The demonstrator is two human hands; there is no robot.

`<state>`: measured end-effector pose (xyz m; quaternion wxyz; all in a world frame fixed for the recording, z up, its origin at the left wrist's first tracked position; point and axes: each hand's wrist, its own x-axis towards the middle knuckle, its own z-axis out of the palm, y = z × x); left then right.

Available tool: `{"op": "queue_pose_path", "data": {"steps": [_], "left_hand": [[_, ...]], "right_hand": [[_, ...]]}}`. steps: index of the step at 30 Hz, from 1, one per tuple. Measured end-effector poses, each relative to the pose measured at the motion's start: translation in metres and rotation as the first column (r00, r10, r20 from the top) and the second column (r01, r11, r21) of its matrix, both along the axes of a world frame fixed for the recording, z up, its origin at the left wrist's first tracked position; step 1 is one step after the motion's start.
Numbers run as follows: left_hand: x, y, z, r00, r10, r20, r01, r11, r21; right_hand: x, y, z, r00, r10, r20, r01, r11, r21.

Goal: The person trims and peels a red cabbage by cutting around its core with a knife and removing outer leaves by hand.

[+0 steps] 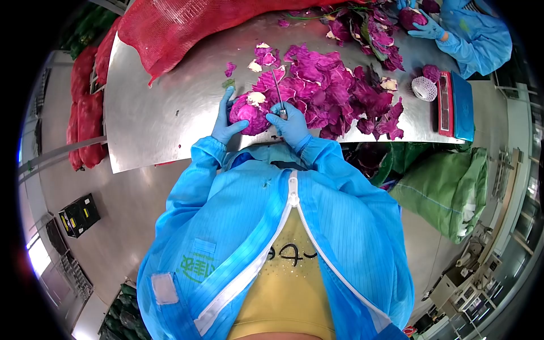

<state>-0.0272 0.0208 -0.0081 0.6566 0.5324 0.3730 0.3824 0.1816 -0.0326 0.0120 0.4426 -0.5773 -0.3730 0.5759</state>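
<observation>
A purple cabbage sits at the near edge of the steel table, a pale patch of cut stem on its upper side. My left hand, in a blue glove, grips it from the left with the thumb across its front. On the cabbage's right, my gloved right hand is closed around the handle of a knife. The thin blade points up and away from me, over loose leaves. A large heap of purple cabbage leaves spreads to the right of both hands.
A red mesh sack lies across the table's far left. At far right, a co-worker's gloved hand holds another cabbage. A white foam net and a red-and-blue box are by the right edge. Below stands a green sack.
</observation>
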Motion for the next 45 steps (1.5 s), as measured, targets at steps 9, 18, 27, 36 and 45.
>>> {"op": "queue_pose_path", "data": {"steps": [9, 18, 27, 36, 45], "left_hand": [[0.024, -0.009, 0.042, 0.789, 0.169, -0.590, 0.013, 0.957, 0.291], [0.017, -0.008, 0.026, 0.841, 0.180, -0.510, -0.024, 0.954, 0.298], [0.034, -0.015, 0.040, 0.691, 0.246, -0.680, -0.001, 0.941, 0.339], [0.034, -0.025, 0.031, 0.709, 0.301, -0.638, -0.014, 0.910, 0.415], [0.035, -0.023, 0.032, 0.707, 0.284, -0.647, 0.000, 0.915, 0.402]], "right_hand": [[-0.003, 0.011, 0.003, 0.972, 0.021, 0.235, -0.057, 0.988, 0.146], [0.057, 0.042, 0.033, 0.883, -0.018, 0.469, -0.033, 0.994, 0.102], [-0.006, 0.021, 0.027, 0.831, -0.022, 0.556, -0.120, 0.969, 0.218], [-0.007, 0.024, 0.022, 0.997, 0.051, 0.054, -0.047, 0.997, -0.068], [0.000, 0.030, 0.051, 0.995, -0.103, -0.015, 0.102, 0.991, -0.081]]}}
